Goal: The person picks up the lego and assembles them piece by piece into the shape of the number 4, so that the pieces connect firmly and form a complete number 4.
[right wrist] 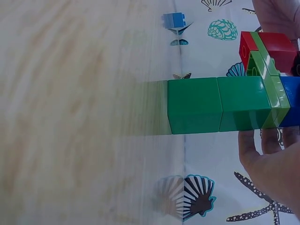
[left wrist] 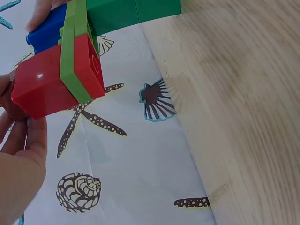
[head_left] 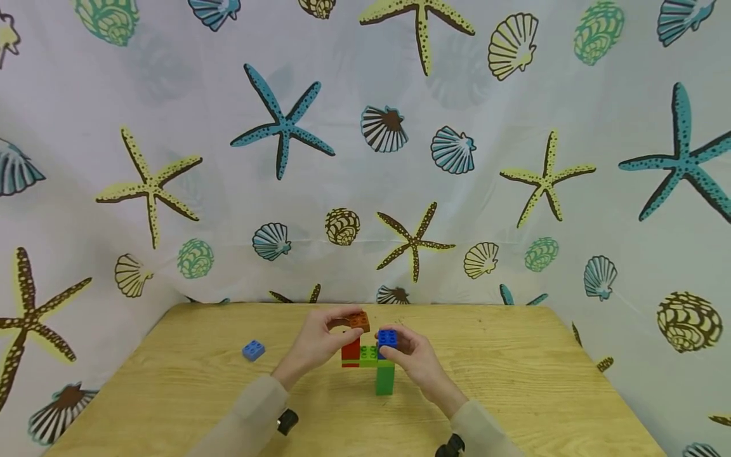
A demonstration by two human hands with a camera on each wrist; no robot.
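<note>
A small structure of toy building bricks stands on the wooden table. Its base is a column of dark green bricks (right wrist: 194, 105), topped by a light green plate (head_left: 368, 355) that reaches out to the left. On that side, a red brick (left wrist: 42, 84) sits above the plate and another red piece (left wrist: 93, 65) hangs below it. My left hand (head_left: 311, 339) pinches an orange-brown brick (head_left: 360, 321) right at the top of the upper red brick. Over the green column is a blue brick (head_left: 387, 337), which my right hand (head_left: 421, 362) grips between thumb and fingers.
A loose blue brick (head_left: 254, 350) lies on the table (head_left: 502, 393) to the left of the structure. Behind the table hangs a white cloth (head_left: 342, 184) printed with starfish and shells, which also runs along both sides.
</note>
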